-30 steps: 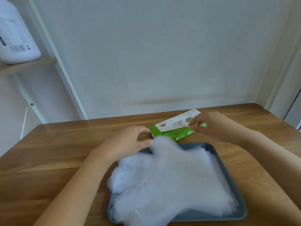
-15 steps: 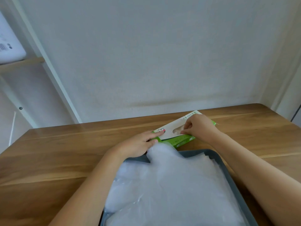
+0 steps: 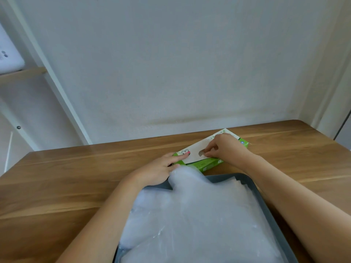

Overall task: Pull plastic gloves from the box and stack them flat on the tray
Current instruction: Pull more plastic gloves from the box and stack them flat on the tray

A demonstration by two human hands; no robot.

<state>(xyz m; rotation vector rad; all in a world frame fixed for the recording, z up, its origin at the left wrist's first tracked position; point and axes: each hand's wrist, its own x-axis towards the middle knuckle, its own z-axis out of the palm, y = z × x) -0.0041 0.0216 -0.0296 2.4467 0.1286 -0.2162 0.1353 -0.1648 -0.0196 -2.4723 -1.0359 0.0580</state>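
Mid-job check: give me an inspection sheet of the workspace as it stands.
Surface: wooden table, bearing box and tray.
Job's things: green-and-white glove box lies beyond the grey tray; stack of plastic gloves fills the tray, lapping over its far rim.
Clutter: nothing seen.
Hands: left hand presses a straight finger on the box's end; right hand curls fingertips at the box's slot, grip unclear.
Cables: nothing seen.
Surroundings: white wall; shelf at left bearing a white container.

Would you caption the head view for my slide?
Left hand rests on the glove box, right hand reaches its slot, beside the glove-filled tray.
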